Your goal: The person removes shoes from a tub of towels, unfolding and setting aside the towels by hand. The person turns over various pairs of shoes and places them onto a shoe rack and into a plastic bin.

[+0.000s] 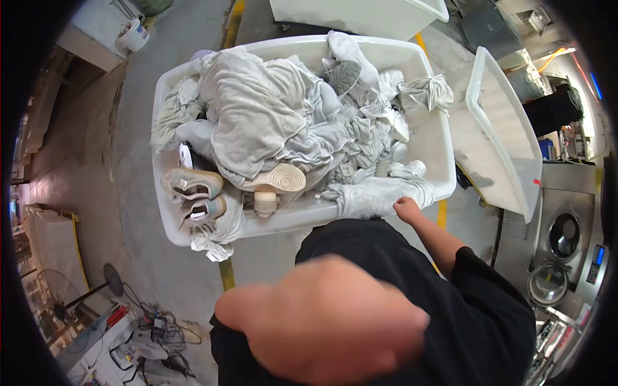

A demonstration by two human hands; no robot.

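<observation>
A white tub is heaped with light grey cloths and several shoes. My right hand is closed at the tub's near right edge, its fingers on a rolled grey cloth. Close to the camera, my left hand is a large blurred shape in front of my black clothing; its fingers cannot be made out. Two beige and grey shoes rest at the near left corner. Beside them, a pale shoe sole faces up under a large crumpled cloth. A darker grey shoe sole shows toward the back.
Another white tub stands to the right, and a further one is beyond the far edge. A machine with a round door is at the far right. At the lower left are a fan and tangled cables.
</observation>
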